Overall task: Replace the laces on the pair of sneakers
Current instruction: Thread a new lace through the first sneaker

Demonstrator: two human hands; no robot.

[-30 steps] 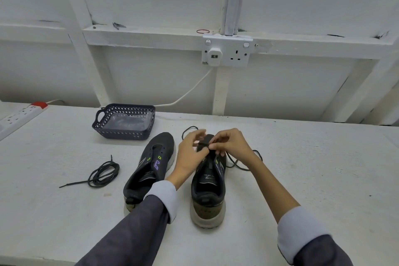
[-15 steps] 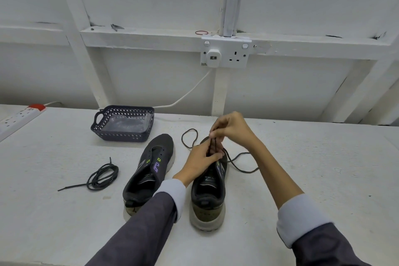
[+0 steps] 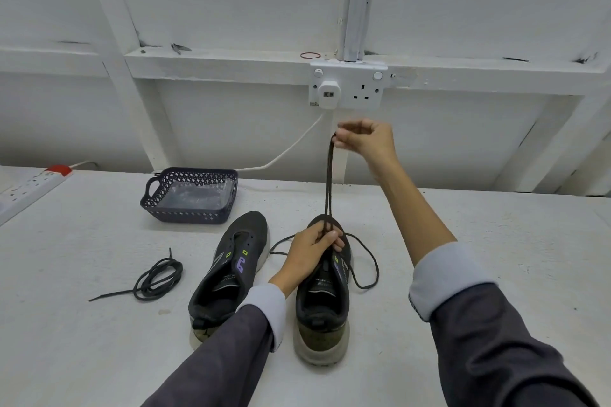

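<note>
White rough tabletop (image 3: 463,258) meets white panelled wall; white double socket (image 3: 347,86) above. Two dark pale-soled sneakers (image 3: 231,271) side by side at centre. Left hand (image 3: 310,248) fingers curl round laced sneaker (image 3: 322,314) front; raised right hand (image 3: 363,139) fingertips pinch dark shoelace (image 3: 328,182) taut. Coiled black lace (image 3: 158,276), dark perforated plastic basket (image 3: 188,195) nearby.
</note>
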